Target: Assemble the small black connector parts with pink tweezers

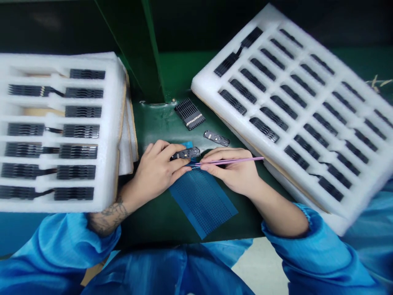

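My left hand (pixel 161 166) is closed around a small elongated black plastic part (pixel 190 153), its thumb and fingertips close to the tweezer tips. In my right hand (pixel 235 170) is a pair of pink tweezers (pixel 239 160), gripped in a pinch with the tips pointing left. The tips meet the upper end of a blue perforated sheet (pixel 204 200), just below the black part. Whether they grip a piece of it is too small to tell. A second flat black part (pixel 216 138) lies just beyond my right hand.
A stack of slim black parts (pixel 189 114) lies on the green table (pixel 147 229) farther back. White foam trays of black parts flank my hands: a left tray (pixel 110 123) and a tilted right tray (pixel 202 84). A green post (pixel 138 53) rises behind.
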Available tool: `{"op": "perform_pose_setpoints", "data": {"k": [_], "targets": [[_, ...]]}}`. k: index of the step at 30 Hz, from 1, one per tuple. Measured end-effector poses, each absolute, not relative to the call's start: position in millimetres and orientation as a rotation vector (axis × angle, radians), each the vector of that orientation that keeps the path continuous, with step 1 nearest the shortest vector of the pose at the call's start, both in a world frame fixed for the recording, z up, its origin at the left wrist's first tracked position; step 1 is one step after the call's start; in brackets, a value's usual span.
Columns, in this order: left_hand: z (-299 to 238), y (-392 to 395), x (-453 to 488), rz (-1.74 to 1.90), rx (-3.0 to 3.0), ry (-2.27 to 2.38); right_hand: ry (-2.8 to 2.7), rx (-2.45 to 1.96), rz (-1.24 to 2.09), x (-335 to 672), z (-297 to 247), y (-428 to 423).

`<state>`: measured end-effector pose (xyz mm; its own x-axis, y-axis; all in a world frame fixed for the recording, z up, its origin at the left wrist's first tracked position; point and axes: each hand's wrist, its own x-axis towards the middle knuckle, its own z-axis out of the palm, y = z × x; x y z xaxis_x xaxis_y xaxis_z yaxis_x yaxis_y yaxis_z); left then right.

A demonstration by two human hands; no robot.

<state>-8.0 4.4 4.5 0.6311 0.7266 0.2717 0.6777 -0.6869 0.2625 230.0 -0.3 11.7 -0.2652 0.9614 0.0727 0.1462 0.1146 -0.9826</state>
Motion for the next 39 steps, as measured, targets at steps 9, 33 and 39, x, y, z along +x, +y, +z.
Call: {"op": "perform_pose_setpoints", "data": {"k": [9, 33, 39], "targets": [[6.8, 3.9, -7.3, 0.527, 2.701, 1.181, -1.569, -1.102, 1.247, 229.1, 10.9, 0.1], [3.6, 4.0, -7.0, 0.584, 2.7, 1.173, -1.553, -1.106, 1.25, 228.9, 10.2, -0.6], [3.5, 4.1, -7.2, 0.584, 2.702, 1.176, -1.558, -1.104, 1.24, 228.5, 10.1, -1.6]]}}
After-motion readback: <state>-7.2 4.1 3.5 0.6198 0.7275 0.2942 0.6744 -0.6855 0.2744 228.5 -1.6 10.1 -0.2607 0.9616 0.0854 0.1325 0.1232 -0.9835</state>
